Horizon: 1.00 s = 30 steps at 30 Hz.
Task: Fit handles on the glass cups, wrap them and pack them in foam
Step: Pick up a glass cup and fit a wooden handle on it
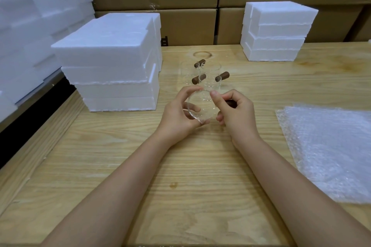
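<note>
Wooden table (124, 158); hands (178, 114) (236, 114) on cup (202, 99), handle (231, 104)

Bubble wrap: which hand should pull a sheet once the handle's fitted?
Right, probably: the bubble wrap lies on the side of the right hand, which frees once its wooden handle is on; the left hand grips the glass cup and can steady it.
</note>
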{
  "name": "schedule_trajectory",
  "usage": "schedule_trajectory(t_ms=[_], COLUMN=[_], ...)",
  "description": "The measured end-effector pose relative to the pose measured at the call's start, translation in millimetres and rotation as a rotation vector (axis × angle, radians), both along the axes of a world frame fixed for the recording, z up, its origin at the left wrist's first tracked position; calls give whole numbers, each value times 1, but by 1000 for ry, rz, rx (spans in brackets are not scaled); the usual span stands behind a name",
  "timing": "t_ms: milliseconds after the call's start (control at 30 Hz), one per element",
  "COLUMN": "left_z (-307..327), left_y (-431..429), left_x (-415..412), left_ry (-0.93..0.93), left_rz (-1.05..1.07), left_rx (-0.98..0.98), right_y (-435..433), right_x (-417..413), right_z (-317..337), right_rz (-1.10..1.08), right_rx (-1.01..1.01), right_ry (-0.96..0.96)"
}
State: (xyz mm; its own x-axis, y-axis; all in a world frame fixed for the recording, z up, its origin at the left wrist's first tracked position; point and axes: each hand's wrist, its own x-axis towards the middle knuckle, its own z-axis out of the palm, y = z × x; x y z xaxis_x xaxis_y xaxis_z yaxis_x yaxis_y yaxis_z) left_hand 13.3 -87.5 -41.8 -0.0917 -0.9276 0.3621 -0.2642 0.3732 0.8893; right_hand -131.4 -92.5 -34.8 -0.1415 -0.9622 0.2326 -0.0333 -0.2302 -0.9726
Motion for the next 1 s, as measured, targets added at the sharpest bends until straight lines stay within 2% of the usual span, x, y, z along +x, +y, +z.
schedule_trajectory(t_ms=[133,267,400,567,667,733,867,1000], left_z=[0,3,0,0,-2,-3,-4,-3], left_y=[2,4,3,3,0,-2,-4,-4], left_x=[-3,-5,-4,-2,-1,0,2,0], left_ry=[-69,-107,-129,-104,-69,-36,11,36], left_rz=[-5,3,24,8,25,38,38,23], left_rx=[-41,-61,-63,-53,-23,-2,3,18], right_y=[0,0,4,5,6,4,1,-2], right_x=[1,3,8,11,9,6,2,-1], right_z=[-1,0,1,-1,1,2,4,3], right_rz=[-112,-183,-181,-166,-131,-93,21,98], right_rx=[83,94,81,48,-27,-73,-19,7], right_ry=[56,190,313,359,264,122,-294,-467])
